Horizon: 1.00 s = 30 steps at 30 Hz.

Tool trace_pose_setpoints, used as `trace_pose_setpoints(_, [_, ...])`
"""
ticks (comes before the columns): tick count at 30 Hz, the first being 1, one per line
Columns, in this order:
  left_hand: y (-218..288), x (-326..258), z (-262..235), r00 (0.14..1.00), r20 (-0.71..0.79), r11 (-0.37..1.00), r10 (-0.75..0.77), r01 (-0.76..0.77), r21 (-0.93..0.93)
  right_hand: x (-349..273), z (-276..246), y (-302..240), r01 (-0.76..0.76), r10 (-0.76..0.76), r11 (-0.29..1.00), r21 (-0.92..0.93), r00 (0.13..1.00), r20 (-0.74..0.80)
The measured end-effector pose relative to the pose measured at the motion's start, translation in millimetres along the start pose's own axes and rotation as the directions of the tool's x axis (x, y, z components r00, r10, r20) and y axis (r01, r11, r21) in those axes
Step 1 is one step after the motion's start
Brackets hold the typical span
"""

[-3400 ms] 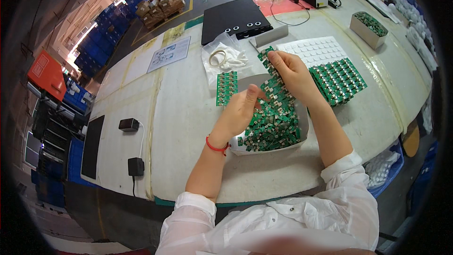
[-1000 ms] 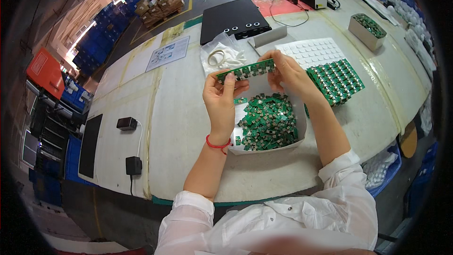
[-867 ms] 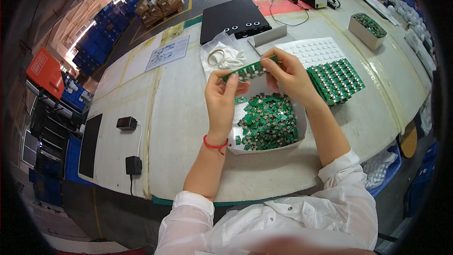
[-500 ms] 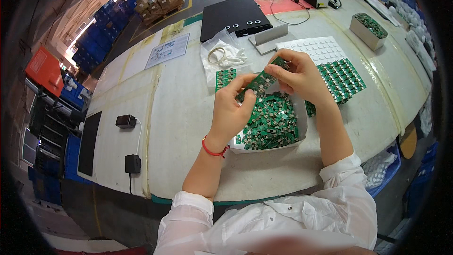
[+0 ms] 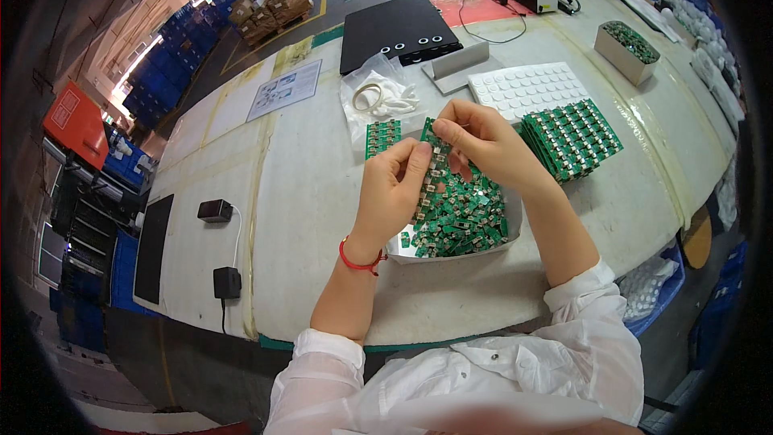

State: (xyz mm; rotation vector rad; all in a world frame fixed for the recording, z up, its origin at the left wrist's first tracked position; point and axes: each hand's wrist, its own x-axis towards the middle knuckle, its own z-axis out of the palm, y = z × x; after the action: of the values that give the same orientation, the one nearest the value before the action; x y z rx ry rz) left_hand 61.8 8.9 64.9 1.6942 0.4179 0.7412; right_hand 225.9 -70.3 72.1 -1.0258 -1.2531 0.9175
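My left hand [image 5: 392, 193] and my right hand [image 5: 484, 143] both pinch a narrow green circuit-board strip [image 5: 428, 134] above a white tray [image 5: 451, 250] heaped with several small green boards. The strip is held nearly on end between the fingertips. A short green board panel [image 5: 383, 135] lies flat on the table just left of the hands. A stack of larger green board panels [image 5: 573, 137] sits right of my right hand.
A white dimpled sheet [image 5: 527, 87], a clear bag with a tape roll [image 5: 375, 97], a grey metal stand [image 5: 460, 64], a black box [image 5: 396, 28] and a bin of green parts [image 5: 627, 47] lie beyond. Two black adapters [image 5: 216, 211] sit left.
The long strip held level between both hands a second ago has been turned on end and brought lower over the tray; both hands have drawn closer together.
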Motion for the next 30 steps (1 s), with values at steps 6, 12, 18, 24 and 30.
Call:
trace_pose_setpoints(6, [-12, 10, -19, 0.941, 0.308, 0.771, -0.138, 0.297, -0.563, 6, 5, 6, -0.082, 0.077, 0.985, 0.152, 0.996, 0.035])
trace_pose_setpoints(12, [-8, 15, -6, 0.945, 0.239, 0.718, -0.225, 0.327, -0.614, 9, -1, 13, -0.194, 0.164, 0.887, 0.419, 0.981, 0.108])
trace_pose_setpoints(18, [-29, 17, -14, 0.978, 0.162, 0.833, -0.128, 0.195, -0.518, 11, -6, 23, -0.131, 0.106, 0.965, 0.229, 0.987, 0.12])
trace_pose_setpoints(24, [-23, 17, -18, 0.933, 0.295, 0.653, -0.205, 0.355, -0.669, 12, -4, 15, -0.095, 0.071, 0.979, 0.181, 0.989, 0.132])
trace_pose_setpoints(30, [-34, 20, 0, 1.0, -0.018, 0.997, -0.008, 0.007, -0.078, 11, -10, 19, -0.012, 0.031, 0.98, -0.197, 0.995, 0.096])
